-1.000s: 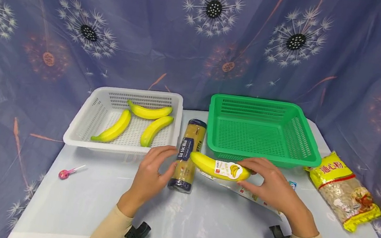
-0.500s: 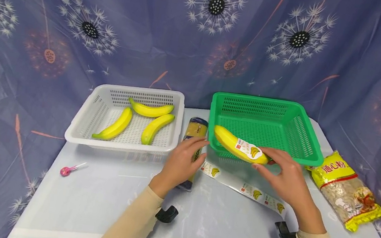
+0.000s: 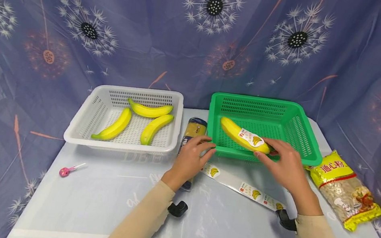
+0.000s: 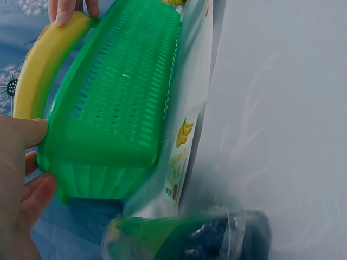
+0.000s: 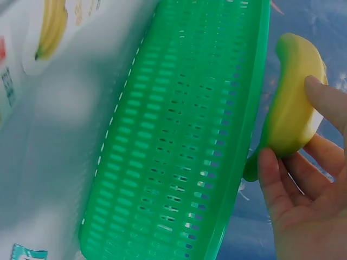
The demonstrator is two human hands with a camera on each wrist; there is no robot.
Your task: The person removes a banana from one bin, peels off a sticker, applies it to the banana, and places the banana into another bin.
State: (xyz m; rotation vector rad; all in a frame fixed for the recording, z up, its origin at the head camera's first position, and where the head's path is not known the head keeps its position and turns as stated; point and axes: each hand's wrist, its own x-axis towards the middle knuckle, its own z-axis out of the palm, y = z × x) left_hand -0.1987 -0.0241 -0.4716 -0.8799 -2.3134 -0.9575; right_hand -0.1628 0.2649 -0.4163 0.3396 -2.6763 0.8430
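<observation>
Right hand [image 3: 286, 165] grips the labelled banana [image 3: 242, 138] by its near end, fingers and thumb curled around it. Right wrist view shows the fingers [image 5: 295, 189] wrapped on that yellow end [image 5: 295, 103], just outside the basket rim. The banana lies tilted over the front part of the green basket [image 3: 303, 151], far end pointing into the basket; can't tell if it touches the basket floor. White sticker with a banana print faces up.

Left hand [image 3: 190, 157] sits at the basket's front left corner, fingers loosely bent against the rim, not closed around anything. Left wrist view confirms: fingertips [image 4: 32, 135] touch the green wall [image 4: 114, 108] at the corner, banana [image 4: 40, 65] visible over the top edge.

Just left of the green basket, under the left hand, lies a pasta pack [image 3: 194, 129], lengthwise toward the backdrop. A strip of banana stickers [image 3: 243, 187] lies flat on the table [image 3: 91, 202] in front of the basket, between the two forearms.

White basket [image 3: 79, 128] stands on the left, well apart from the hands, holding three unlabelled bananas [image 3: 149, 123]. A yellow bag of noodles [image 3: 345, 189] lies right of the green basket. A pink lollipop [image 3: 66, 172] lies near the table's left edge.
</observation>
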